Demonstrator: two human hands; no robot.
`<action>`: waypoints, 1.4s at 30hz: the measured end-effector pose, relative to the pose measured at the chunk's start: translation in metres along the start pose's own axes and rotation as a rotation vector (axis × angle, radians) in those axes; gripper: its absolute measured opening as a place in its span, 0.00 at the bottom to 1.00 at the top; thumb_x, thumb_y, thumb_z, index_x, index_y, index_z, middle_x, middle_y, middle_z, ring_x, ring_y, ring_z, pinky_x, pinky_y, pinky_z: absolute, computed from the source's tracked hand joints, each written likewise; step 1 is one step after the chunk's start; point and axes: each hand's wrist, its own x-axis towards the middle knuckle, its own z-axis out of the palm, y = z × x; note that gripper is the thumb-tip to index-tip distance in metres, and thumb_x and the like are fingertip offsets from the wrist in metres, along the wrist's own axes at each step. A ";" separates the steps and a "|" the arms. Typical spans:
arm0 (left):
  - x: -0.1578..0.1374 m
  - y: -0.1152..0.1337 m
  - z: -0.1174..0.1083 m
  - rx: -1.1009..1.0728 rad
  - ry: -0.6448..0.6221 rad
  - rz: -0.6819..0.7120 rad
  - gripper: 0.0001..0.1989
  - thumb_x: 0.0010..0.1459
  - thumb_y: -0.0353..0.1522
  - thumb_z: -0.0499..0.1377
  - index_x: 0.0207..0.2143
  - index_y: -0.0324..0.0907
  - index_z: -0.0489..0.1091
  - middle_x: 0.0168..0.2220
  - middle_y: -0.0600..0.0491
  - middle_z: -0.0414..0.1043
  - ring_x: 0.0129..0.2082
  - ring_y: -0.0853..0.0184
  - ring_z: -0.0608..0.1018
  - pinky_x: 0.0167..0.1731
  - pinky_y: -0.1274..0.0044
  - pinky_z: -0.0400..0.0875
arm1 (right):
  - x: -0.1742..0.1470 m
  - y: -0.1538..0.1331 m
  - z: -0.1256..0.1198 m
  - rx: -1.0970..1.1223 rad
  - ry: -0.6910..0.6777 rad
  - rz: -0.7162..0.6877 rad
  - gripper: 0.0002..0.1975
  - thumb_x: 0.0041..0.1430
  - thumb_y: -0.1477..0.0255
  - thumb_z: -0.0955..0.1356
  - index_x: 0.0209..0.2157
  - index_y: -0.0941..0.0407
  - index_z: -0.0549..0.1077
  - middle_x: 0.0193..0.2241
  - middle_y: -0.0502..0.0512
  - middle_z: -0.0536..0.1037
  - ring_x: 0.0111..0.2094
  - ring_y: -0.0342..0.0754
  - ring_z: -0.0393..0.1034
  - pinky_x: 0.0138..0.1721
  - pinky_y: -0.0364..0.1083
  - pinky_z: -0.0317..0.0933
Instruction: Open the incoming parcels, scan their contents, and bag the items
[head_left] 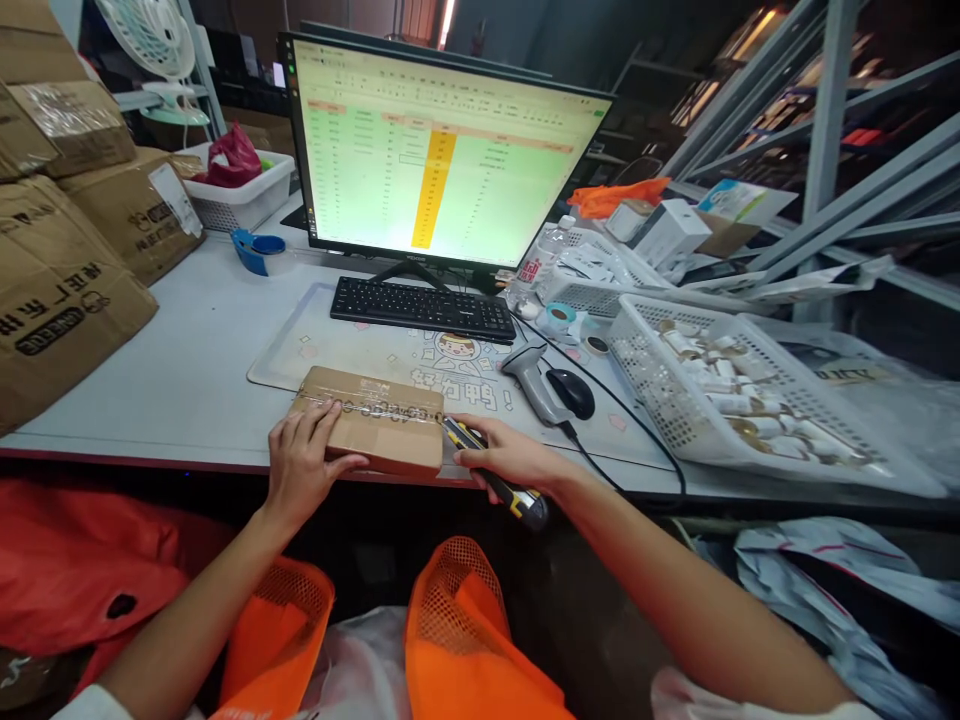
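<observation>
Gripping a black-and-yellow utility knife in the right hand, right at the end of a cardboard box, and clasping its near-left corner with the left hand, by the front edge of the desk; apparently lining up on the printed tape, calling for a steady hold and a shallow cut. Legible beyond: Chinese characters on the mat; seemingly "ONEEDE" on the left carton; on the monitor, only tiny, unreadable rows.

Extends left forearm from lower left, with left hand palm down and thumb splayed, left of frame centre; extends right forearm from lower right, with right hand curled just right of centre.
</observation>
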 end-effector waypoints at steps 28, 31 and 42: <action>-0.007 -0.008 0.013 -0.154 0.071 -0.029 0.28 0.59 0.56 0.62 0.45 0.43 0.79 0.42 0.47 0.81 0.43 0.57 0.77 0.50 0.65 0.64 | 0.109 -0.179 0.110 -1.626 0.066 -0.529 0.18 0.64 0.77 0.65 0.54 0.58 0.76 0.43 0.67 0.81 0.45 0.60 0.78 0.39 0.47 0.66; -0.008 -0.008 0.014 -0.155 0.051 -0.032 0.27 0.59 0.55 0.62 0.45 0.43 0.79 0.40 0.47 0.80 0.41 0.57 0.76 0.49 0.65 0.64 | 0.111 -0.181 0.118 -1.664 0.038 -0.507 0.16 0.65 0.78 0.64 0.52 0.62 0.76 0.45 0.68 0.81 0.46 0.60 0.78 0.40 0.48 0.68; -0.010 -0.011 0.014 -0.165 0.028 -0.020 0.21 0.63 0.48 0.64 0.51 0.45 0.77 0.48 0.47 0.80 0.50 0.56 0.77 0.54 0.65 0.63 | 0.060 -0.143 0.098 -1.699 0.073 -0.304 0.15 0.70 0.80 0.60 0.51 0.65 0.75 0.44 0.73 0.81 0.47 0.62 0.79 0.43 0.51 0.70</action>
